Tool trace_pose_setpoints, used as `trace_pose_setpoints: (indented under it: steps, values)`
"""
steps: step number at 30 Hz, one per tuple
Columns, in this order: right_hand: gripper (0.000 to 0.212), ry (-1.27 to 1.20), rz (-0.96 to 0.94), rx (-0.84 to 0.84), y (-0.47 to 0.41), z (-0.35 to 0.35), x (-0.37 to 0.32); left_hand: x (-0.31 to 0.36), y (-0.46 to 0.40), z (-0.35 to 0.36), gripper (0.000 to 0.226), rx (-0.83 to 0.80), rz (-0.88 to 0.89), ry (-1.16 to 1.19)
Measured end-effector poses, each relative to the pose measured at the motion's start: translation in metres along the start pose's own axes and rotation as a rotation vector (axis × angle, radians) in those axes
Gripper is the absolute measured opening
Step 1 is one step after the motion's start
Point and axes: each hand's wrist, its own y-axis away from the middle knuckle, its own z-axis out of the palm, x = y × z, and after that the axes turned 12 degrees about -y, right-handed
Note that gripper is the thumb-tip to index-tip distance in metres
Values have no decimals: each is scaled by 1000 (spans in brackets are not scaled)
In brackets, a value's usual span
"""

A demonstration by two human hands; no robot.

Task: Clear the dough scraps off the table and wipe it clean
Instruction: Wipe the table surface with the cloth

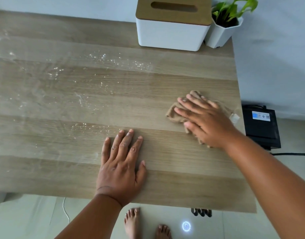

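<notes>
Brown crumpled cloth (pixel 179 116) lay under flat-fingered right hand (pixel 205 121); white flour specks (pixel 103 59) lay leftward, w/ left hand (pixel 121 166) splayed, empty.

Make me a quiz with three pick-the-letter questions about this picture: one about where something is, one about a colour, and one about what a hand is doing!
1. Where does the tissue box stand?
A. At the table's far edge, beside the potted plant
B. On the floor by the feet
C. Under the left hand

2. What colour is the cloth?
A. Bright blue
B. Light brown
C. Black

3. What is the right hand doing?
A. Hanging off the table, holding nothing
B. Lifting the plant
C. Pressing flat on the cloth, fingers straight

Answers: 1 A, the box sits at the back of the table next to the white pot. 2 B, the cloth is tan, close to the wood's colour. 3 C, the hand lies spread on the cloth, while the left hand rests flat on bare wood and white crumbs lie farther left.
</notes>
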Motion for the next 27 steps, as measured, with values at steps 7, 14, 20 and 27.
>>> trace_pose_setpoints:
  steps: [7,14,20,27]
  values:
    - [58,-45,573,273,-90,-12,16,0,0,0,66,-11,-8,3]
    - [60,-72,474,212,-122,8,-57,0,0,1,66,-5,-7,-10]
    - [55,-19,52,90,-3,41,-103,1,0,1,65,25,-7,-16]
    - [59,21,107,39,80,29,-44,0,0,3,66,24,-11,-1]
